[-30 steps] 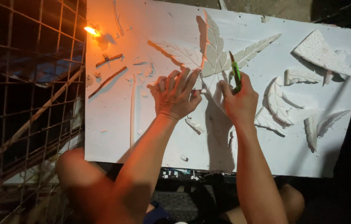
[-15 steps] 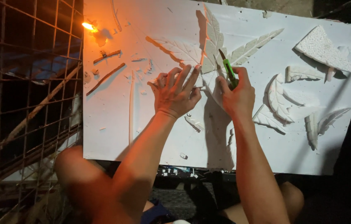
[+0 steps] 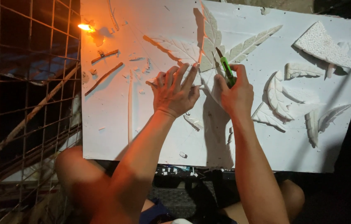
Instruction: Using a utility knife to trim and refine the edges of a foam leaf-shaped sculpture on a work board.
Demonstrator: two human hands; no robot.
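A dark workspace lit by a small flame holds a large white foam board (image 3: pixel 142 137), its near edge resting just above the person's bare knees, with a wire mesh grid (image 3: pixel 22 103) standing close along its left edge. Between the near edge and the hands the board is mostly bare, dotted with small foam crumbs. The left hand (image 3: pixel 173 93) lies flat with fingers spread, pressing down on the carved foam leaf (image 3: pixel 208 49); its forearm runs up from the lower left. Just to its right, nearly touching, the right hand (image 3: pixel 235 93) is closed around a green utility knife (image 3: pixel 226 70), blade pointing away from the person into the leaf where its lobes meet. Right of the right hand lie several cut foam leaf pieces (image 3: pixel 279 97), and farther off a rough triangular foam offcut (image 3: pixel 323 45) near the far right corner. Left of the left hand are thin foam strips (image 3: pixel 103 79), and beyond them the candle flame (image 3: pixel 85 28) burns near the far left corner.
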